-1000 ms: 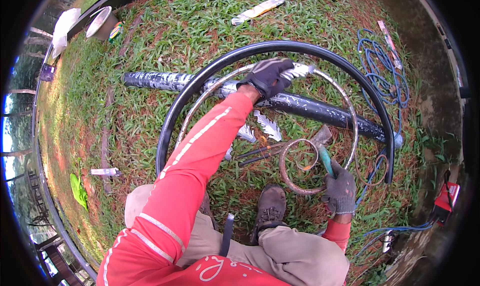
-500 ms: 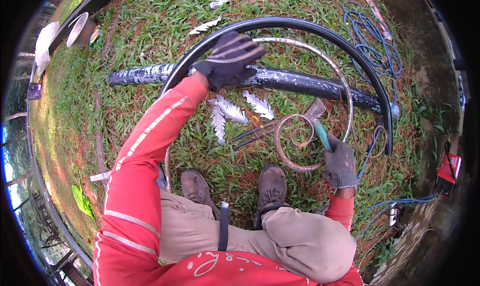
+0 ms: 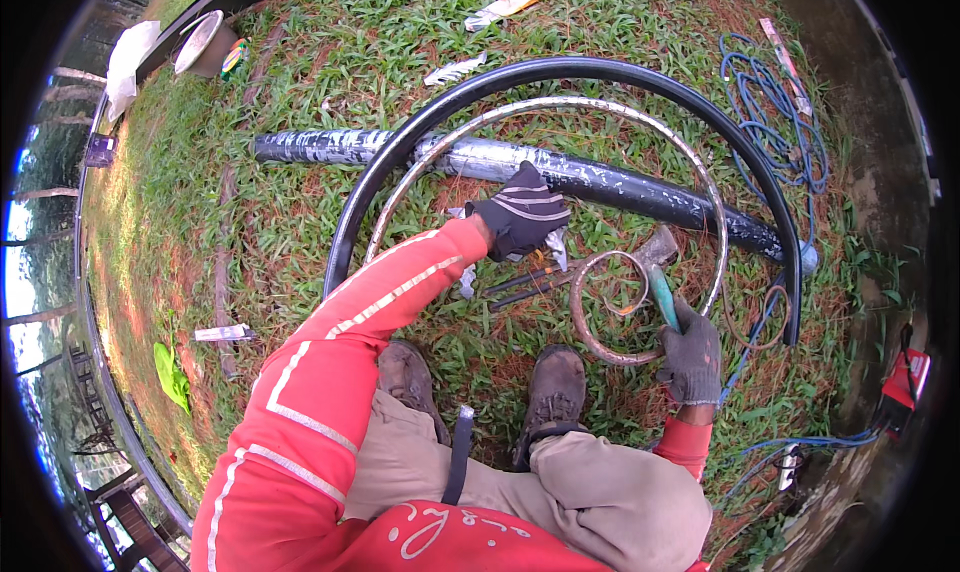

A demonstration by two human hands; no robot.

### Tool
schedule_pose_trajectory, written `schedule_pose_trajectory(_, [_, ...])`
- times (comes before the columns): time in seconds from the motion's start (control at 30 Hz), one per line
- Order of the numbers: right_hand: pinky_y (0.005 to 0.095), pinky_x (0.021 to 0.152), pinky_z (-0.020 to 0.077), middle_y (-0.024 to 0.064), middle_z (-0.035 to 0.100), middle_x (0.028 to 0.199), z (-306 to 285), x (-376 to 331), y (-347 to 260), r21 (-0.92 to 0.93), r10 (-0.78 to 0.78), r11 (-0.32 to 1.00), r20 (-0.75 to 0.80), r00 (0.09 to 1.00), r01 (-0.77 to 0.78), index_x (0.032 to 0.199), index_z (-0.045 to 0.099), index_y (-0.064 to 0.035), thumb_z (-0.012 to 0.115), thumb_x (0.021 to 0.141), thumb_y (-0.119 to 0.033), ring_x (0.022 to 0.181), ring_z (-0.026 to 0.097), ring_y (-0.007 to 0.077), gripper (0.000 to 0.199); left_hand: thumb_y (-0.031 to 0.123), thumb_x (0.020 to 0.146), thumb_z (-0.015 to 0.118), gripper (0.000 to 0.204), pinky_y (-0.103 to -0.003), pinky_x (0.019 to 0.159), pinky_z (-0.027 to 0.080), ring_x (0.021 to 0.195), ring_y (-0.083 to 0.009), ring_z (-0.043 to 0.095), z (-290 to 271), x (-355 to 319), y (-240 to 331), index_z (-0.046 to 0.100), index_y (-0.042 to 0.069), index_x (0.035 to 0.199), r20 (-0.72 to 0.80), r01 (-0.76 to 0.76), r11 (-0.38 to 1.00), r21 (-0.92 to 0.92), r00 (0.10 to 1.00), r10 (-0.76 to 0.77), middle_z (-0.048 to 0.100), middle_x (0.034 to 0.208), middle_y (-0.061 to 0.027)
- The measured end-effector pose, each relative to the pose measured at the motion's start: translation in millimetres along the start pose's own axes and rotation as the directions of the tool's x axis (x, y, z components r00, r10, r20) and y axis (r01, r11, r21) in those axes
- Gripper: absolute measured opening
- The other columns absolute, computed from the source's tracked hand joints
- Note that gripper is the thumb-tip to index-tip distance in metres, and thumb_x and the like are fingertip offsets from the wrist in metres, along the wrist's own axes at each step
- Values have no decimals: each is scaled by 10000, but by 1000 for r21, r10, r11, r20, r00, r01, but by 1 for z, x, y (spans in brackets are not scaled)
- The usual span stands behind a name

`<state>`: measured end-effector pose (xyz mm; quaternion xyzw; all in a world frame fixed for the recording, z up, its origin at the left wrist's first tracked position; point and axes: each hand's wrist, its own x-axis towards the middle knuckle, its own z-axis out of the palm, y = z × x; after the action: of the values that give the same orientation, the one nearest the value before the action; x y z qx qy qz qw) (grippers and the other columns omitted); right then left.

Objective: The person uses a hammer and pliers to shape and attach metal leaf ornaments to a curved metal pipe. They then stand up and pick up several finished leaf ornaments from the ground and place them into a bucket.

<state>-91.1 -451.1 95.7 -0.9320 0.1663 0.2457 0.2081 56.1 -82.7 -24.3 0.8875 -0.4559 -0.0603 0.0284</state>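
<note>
My right hand (image 3: 692, 359), in a grey glove, grips the teal handle of a hammer-like tool (image 3: 662, 294) whose worn, blocky metal head (image 3: 657, 247) lies on the grass. Beside it curls a rusty metal scroll (image 3: 583, 327), with a larger pale metal hoop (image 3: 718, 212) around it. My left hand (image 3: 520, 214), in a dark striped glove, is over silvery metal leaves (image 3: 557, 246), hiding most of them. Its fingertips are turned down out of sight. A pair of dark-handled tongs or pliers (image 3: 520, 290) rests between my hands.
A black curved tube (image 3: 580, 68) arches over a black pipe with flaking paint (image 3: 600, 185). Another silvery leaf (image 3: 455, 69) and a long wrapper (image 3: 515, 0) lie farther off. Blue hose (image 3: 780, 122) coils at right, near a red box (image 3: 905, 372). A bucket (image 3: 200, 47) stands far left.
My left hand has come down and right from the black curved tube to the silvery leaves, covering them. My right hand keeps its grip on the hammer-like tool. The view has shifted slightly.
</note>
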Motion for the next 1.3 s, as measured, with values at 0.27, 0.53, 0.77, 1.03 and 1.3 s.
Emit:
schedule_pose_trajectory(0.27, [491,1060,621,233,820,1361,-3,1,1,-21,-117,993,-29,993,117,1528,748,-108,721,957,-200,1222,801,443,579,186,897,759,389,-557,911,561,1059,-399,735,-26,43,-39,690,90,1269,-506,178,954,-242,816,-281,737,1099,-159])
schedule_pose_trajectory(0.53, [408,843,651,200,871,1224,5,-19,23,145,-105,982,-136,985,125,1553,718,10,774,954,-99,944,837,246,611,250,898,769,298,-567,917,491,1056,-415,726,3,46,-24,662,92,1127,-341,344,870,-352,819,-461,729,1058,-169])
schedule_pose_trajectory(0.77, [458,1000,647,255,830,1317,-6,-21,-4,166,-216,948,-289,933,271,1544,738,-63,827,962,-133,1159,840,414,593,283,955,774,356,-569,996,504,1088,-434,727,-7,26,-36,685,69,1226,-275,242,863,-443,880,-388,752,1111,-186])
schedule_pose_trajectory(1.03, [451,855,671,187,823,1264,-10,16,-52,-56,-487,855,-431,760,516,1571,740,-162,874,958,-120,1027,845,366,629,273,957,825,327,-559,1038,577,1177,-444,768,-10,27,-50,812,72,1215,-296,133,800,-585,883,-364,822,1194,-198])
schedule_pose_trajectory(1.3, [455,783,669,122,785,1242,9,78,-53,-403,-721,685,-256,643,607,1589,716,-230,850,933,-110,988,818,350,680,305,940,855,297,-548,933,593,1046,-409,772,-5,32,-53,835,129,1178,-311,183,905,-384,897,-313,817,1088,-115])
